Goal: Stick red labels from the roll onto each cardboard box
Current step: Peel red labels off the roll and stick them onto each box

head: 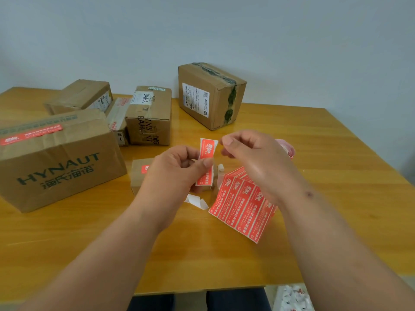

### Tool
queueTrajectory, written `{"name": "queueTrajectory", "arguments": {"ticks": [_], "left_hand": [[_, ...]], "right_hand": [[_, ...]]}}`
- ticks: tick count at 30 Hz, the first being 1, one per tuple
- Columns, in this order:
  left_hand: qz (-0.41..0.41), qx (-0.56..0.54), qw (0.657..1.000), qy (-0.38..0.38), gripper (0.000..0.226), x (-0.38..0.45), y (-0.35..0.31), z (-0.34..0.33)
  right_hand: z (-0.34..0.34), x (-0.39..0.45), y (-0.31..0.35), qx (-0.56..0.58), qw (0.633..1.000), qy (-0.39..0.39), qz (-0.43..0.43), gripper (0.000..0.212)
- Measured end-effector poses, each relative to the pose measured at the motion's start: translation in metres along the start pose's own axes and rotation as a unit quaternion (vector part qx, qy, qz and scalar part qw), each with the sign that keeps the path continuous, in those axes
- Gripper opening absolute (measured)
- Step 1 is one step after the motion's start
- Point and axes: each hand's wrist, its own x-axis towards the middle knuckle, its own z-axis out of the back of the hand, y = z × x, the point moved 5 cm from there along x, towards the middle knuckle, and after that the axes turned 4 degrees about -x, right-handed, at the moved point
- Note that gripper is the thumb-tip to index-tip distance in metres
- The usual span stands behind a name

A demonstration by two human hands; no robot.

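Left hand [179,169] is pinching a red label [205,161] on its backing, right hand [253,158], fingers curled and empty, is peeling a corner; next, stick onto an unlabelled box [211,95].

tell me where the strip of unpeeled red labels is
In the head view, the label strip lies on the table right of centre, beneath the right forearm.

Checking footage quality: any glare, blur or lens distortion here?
Head view: soft glare on the table beside the far box; wide-angle bending of table edges; slight softness on the right hand; the label in the left hand stays readable.
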Motion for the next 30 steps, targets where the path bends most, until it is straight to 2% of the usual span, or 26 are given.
{"name": "queueTrajectory", "arguments": {"ticks": [4,7,9,11,13,15,20,30], "left_hand": [[0.012,0.012,0.998,0.055,0.015,-0.003,0.003,-0.004],[0.015,0.005,0.998,0.056,0.015,-0.005,0.003,-0.003],[-0.047,0.092,0.995,-0.012,0.018,-0.005,0.0,0.004],[-0.16,0.223,0.958,-0.089,0.02,-0.009,-0.011,0.008],[-0.225,0.267,0.933,-0.089,0.015,-0.013,-0.021,0.002],[-0.217,0.253,0.94,-0.072,0.007,-0.015,-0.021,-0.002],[-0.128,0.152,0.979,-0.042,0.009,-0.015,-0.012,-0.002],[-0.105,0.116,0.987,-0.041,0.006,-0.014,-0.014,-0.001]], "right_hand": [[-0.008,-0.002,-0.004,0.075,0.997,0.02,-0.009,0.02],[-0.008,-0.004,-0.007,0.091,0.995,0.026,-0.026,0.021],[-0.007,-0.005,-0.008,0.085,0.996,0.015,-0.03,0.022],[-0.006,-0.007,-0.007,0.086,0.996,0.001,-0.028,0.021],[-0.007,-0.01,-0.005,0.094,0.995,-0.008,-0.021,0.019],[-0.01,-0.014,-0.002,0.107,0.994,-0.005,-0.007,0.017],[-0.013,-0.02,-0.003,0.126,0.992,0.004,0.004,0.014],[-0.012,-0.026,-0.002,0.106,0.994,-0.008,0.016,0.019]]}}
